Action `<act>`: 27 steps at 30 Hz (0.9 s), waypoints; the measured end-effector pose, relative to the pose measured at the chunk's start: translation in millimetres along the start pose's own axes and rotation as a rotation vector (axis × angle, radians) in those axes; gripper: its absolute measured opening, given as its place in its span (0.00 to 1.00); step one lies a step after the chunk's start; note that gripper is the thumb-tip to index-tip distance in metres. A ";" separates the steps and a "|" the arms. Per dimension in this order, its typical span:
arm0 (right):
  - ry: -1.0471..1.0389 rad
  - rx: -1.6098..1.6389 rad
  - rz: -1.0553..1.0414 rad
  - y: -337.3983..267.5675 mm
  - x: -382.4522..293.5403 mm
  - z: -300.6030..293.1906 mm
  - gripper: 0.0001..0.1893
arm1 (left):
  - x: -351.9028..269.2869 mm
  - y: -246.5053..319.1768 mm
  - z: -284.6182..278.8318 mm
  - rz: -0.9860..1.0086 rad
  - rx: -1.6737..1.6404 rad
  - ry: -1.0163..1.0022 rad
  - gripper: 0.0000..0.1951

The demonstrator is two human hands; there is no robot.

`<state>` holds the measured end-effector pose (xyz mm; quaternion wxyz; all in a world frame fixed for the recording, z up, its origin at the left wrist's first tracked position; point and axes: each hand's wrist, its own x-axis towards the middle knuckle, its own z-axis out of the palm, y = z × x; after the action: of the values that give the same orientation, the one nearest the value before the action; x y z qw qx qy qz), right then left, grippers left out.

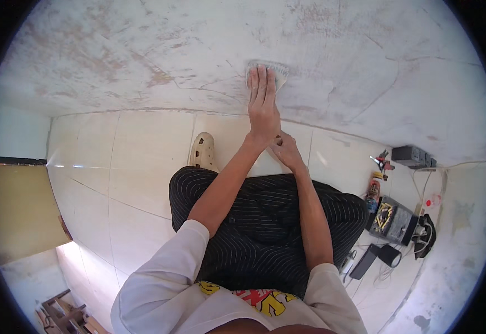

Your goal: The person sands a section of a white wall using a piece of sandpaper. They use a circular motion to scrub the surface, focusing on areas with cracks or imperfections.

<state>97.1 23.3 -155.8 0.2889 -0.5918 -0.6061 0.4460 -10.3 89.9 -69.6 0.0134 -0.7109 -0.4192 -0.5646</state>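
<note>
My left hand (263, 102) lies flat with its fingers extended, pressing a small sheet (281, 71), seemingly sandpaper, against the plastered wall (226, 37). Printed writing runs along the sheet's upper edge. Whitish dust coats the fingers. Just below and to the right, my right hand (286, 151) is curled close to the left wrist, partly hidden behind it. Whether it grips anything cannot be made out. Around the sheet, the wall shows cracks, pale filler and rough brownish patches.
Right on the tiled floor (142, 167) are a drink bottle (374, 188), an open case (393, 220) with yellow pieces, a black phone-like slab (364, 261), a roll of tape (390, 255), cables and dark blocks (412, 156). A beige clog (203, 150) stands near the wall. Wooden furniture (69, 313) lies lower left.
</note>
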 end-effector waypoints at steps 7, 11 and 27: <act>0.010 0.063 -0.010 -4.1 -3.8 -1.2 0.22 | 19.5 7.2 -19.3 0.048 -0.065 -0.070 0.29; -0.040 -0.028 0.007 2.3 3.4 -3.0 0.22 | -19.3 -4.3 1.4 -0.014 0.001 -0.023 0.29; 0.007 0.008 -0.022 -3.7 -1.7 -1.0 0.21 | -11.3 -5.1 -0.5 0.034 0.031 -0.060 0.30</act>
<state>96.5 22.2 -151.8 0.2982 -0.5858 -0.6096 0.4430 -13.9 86.3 -80.9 0.0214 -0.7344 -0.4158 -0.5361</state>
